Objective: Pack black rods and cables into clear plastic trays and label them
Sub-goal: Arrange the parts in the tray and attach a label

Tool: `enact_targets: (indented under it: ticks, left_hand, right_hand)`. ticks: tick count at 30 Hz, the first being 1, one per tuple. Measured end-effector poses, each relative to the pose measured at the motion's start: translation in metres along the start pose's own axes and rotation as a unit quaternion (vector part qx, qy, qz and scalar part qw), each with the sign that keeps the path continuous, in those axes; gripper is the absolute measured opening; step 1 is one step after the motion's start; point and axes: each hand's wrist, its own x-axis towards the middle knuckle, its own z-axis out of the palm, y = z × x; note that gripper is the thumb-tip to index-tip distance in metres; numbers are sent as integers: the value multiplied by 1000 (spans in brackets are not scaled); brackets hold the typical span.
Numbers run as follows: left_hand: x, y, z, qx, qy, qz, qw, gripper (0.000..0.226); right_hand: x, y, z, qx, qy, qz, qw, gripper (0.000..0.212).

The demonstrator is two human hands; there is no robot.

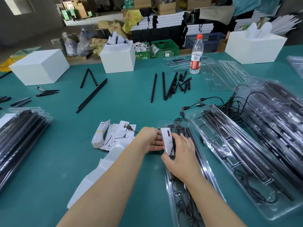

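A: What are the hands doing?

B: The left hand (151, 140) is gripping the far end of a clear tray (185, 169) lying on the green table (65, 161), fingers curled at its edge. The right hand (178, 158) is lying on the tray with fingers nearly straight, pressing a white label card (167, 142) down on it, thumb at the card's near end.

A: And what is lying in the tray?

B: Black rods (191, 136) and a coiled cable (180, 203) are sitting inside (glare is hiding some of it). Just to the right another filled tray (242, 158) is lying at an angle. A stack of label cards (100, 135) is sitting left of the hands, and loose rods (164, 86) are lying farther back near a water bottle (196, 54).
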Motion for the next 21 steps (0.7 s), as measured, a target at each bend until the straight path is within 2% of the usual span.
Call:
enact_targets:
  ticks: [6, 9, 13, 15, 17, 21]
  left_hand:
    - [0, -8, -4, 18, -9, 27, 999, 6]
    - [2, -11, -5, 35, -15, 48, 998, 13]
    - [1, -11, 0, 31, 4, 61, 998, 5]
    - [2, -11, 0, 19, 6, 58, 998, 16]
    - [2, -11, -3, 11, -13, 53, 998, 22]
    - [2, -15, -9, 17, -62, 68, 996, 19]
  right_hand:
    - [0, -2, -1, 19, 0, 4, 1000, 68]
    - [1, -1, 0, 31, 6, 9, 999, 66]
    - [0, 0, 2, 35, 8, 9, 999, 64]
    - [0, 1, 2, 38, 9, 10, 999, 63]
    - [0, 1, 2, 40, 9, 11, 999, 63]
    - [0, 1, 2, 34, 8, 3, 999, 62]
